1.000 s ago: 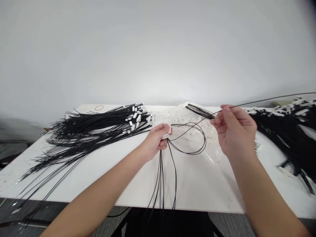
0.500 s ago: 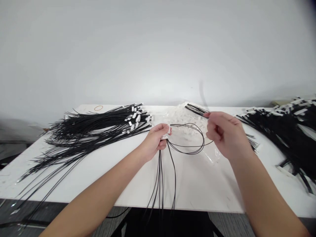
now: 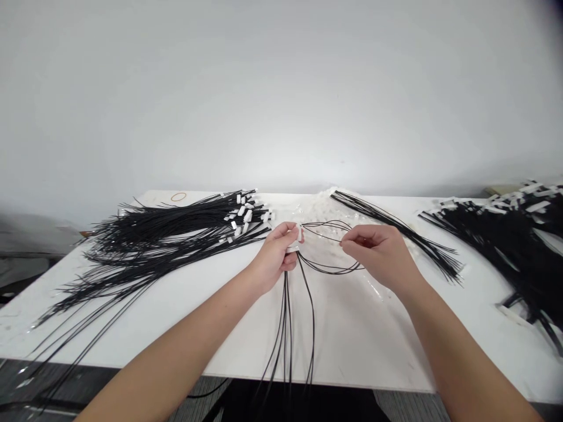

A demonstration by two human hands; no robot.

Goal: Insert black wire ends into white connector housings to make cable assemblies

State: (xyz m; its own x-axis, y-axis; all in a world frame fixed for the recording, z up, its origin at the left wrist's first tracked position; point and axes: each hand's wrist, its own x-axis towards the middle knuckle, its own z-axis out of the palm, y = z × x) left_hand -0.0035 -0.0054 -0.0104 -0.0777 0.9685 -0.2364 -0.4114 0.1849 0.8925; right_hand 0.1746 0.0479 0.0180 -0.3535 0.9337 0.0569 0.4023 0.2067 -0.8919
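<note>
Over the middle of the table, my left hand (image 3: 280, 253) is closed on two small white plastic connectors (image 3: 299, 234). Black wires (image 3: 332, 271) loop out to the right from these connectors, and more wire ends hang down past the table's front edge. To the right, my right hand (image 3: 379, 253) is closed in a pinch on one thin black wire (image 3: 322, 232), which runs back towards the connectors. The right hand's fingers hide part of the loops.
Left lies a large pile of black wires (image 3: 176, 225) with white connectors. Behind my right hand is a bundle of loose black wires (image 3: 396, 223) beside a clear bag of small white parts (image 3: 323, 205). Another wire pile (image 3: 505, 240) lies far right; a rubber band (image 3: 178, 197) is at the back.
My right hand has moved left and down, away from the wire bundle at the back, and now pinches a wire by the loops. My left hand has stayed nearly in place.
</note>
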